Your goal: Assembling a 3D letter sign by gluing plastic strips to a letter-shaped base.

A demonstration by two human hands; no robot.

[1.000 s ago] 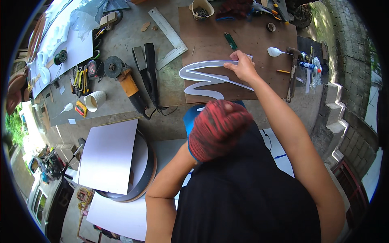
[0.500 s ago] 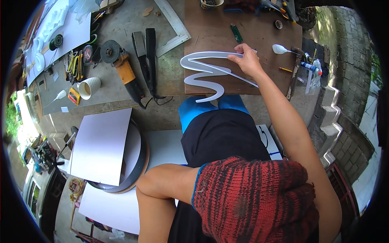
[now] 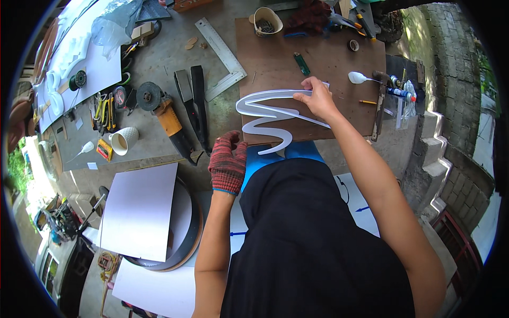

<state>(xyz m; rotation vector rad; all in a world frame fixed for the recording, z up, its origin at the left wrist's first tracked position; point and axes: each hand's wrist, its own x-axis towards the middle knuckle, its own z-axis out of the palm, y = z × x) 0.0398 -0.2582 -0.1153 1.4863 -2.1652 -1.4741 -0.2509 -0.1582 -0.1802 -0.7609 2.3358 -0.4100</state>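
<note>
Pinching: I watch one bare right hand, thumb and fingertips closed on the upper right end of one white cutout.
Cutout: one piece, smooth, flat and sheet-like, looping in rounded bends with a narrow pointed strip; it lies mostly on one brown board, its lower curl reaching past the near edge above blue cloth.
Glove: one left hand in ribbed red-and-black knit, fingers close together and slightly bent, near the table edge; I cannot tell whether they grip anything.
Tools: I count one orange-and-black angle grinder with a round disc, one two-armed black tool, and one L-shaped metal square.
Bottles: two, white and rounded, with thin nozzles, one right of the cutout, one far left.
Cups: two, one textured white, one cream holding small dark bits.
</note>
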